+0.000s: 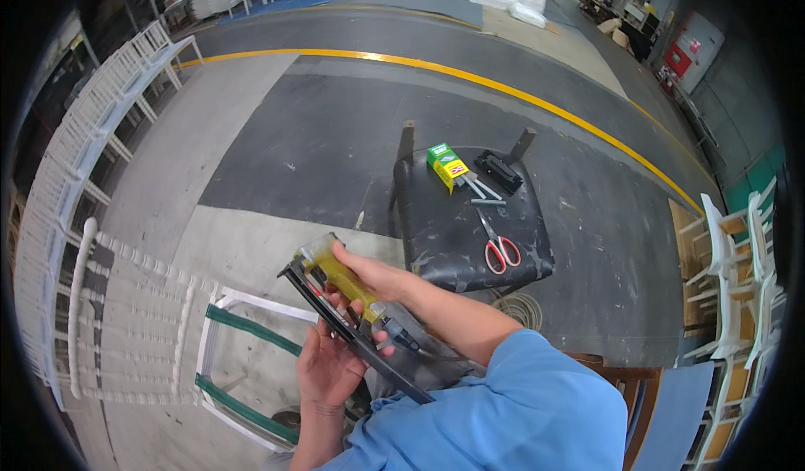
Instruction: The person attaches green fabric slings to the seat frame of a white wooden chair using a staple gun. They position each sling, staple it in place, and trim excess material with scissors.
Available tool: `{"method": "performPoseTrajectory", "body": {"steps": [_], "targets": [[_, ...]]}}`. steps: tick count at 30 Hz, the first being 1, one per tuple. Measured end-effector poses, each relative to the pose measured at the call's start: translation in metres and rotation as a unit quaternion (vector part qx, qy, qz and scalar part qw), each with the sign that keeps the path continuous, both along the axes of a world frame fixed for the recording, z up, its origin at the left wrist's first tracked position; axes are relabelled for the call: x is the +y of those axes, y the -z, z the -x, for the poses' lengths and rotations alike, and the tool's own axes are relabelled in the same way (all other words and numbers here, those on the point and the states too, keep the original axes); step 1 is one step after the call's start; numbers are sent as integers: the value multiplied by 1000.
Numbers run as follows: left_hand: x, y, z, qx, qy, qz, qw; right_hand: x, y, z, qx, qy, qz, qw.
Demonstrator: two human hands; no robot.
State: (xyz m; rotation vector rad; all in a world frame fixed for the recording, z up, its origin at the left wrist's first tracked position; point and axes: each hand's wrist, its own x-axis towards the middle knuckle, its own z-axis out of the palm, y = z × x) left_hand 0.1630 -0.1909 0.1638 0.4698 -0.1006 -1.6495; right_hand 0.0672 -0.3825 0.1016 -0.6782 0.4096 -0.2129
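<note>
A yellow and black pneumatic staple gun [350,289] is held in front of me, its long black magazine slanting down toward my lap. My right hand [369,275] wraps its yellow body from above. Below, my left hand [332,362] has its palm turned up and its fingers around the magazine and handle; some fingertips are hidden behind the tool. At the handle's lower end a hose fitting [404,337] shows. Just left of the tool lies a white chair frame [204,347] with green webbing straps [251,328] across it.
A black padded chair [436,253] ahead bears a green and yellow box [447,166], staple strips [480,187], a black stapler-like object [498,171] and red-handled scissors [501,255]. Coiled hose [520,310] lies beneath. White chairs stand left [109,127] and right [729,303].
</note>
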Motion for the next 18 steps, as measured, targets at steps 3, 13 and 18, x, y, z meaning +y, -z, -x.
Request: {"method": "performPoseTrajectory", "body": {"steps": [3,13,18], "targets": [[-10,11,3,70,-21,-47,996,-46,10,72,285,52,426,857],[-35,28,10,-56,-71,-89,992,-165,67,300,662,164,609,405],[-39,28,11,-73,-84,-93,989,-162,64,317,639,149,660,365]]}}
